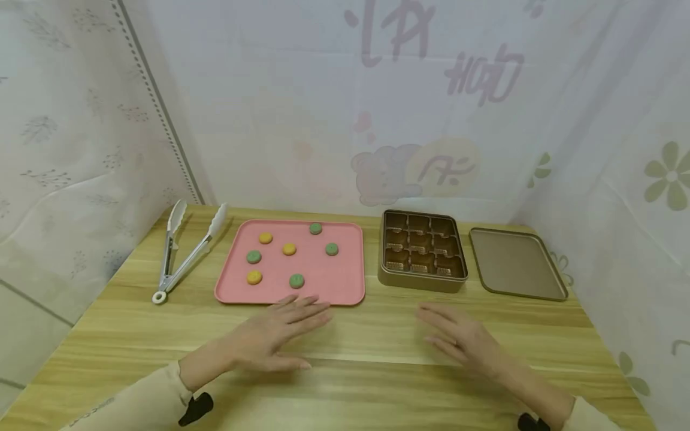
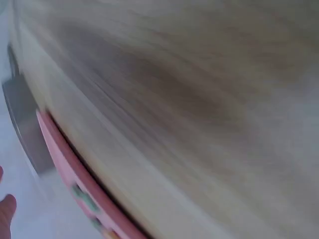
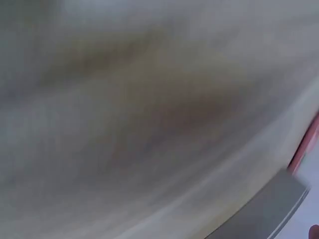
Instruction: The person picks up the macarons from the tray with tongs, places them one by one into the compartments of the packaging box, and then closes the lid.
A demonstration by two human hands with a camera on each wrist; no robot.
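Observation:
My left hand (image 1: 269,338) hovers palm down by the front edge of a pink tray (image 1: 329,290), fingers extended and holding nothing. On that tray lie several small round pieces, some green (image 1: 296,281) and some yellow (image 1: 254,277), looking like little molded cakes. My right hand (image 1: 469,341), slightly blurred, is in front of a bronze square tin (image 1: 423,282), its fingers fairly straight and nothing in them. Inside the tin is a brown divided insert (image 1: 421,242) with several compartments. Both wrist views are blurred; the left one catches fingertips (image 2: 6,214) near its edge.
Metal tongs (image 1: 185,263) with white tips lie spread at the left of the tray. Right of the tin rests a flat bronze lid (image 1: 517,263). Everything is on a wooden table (image 1: 372,383), with printed curtains (image 1: 302,108) behind and at the sides.

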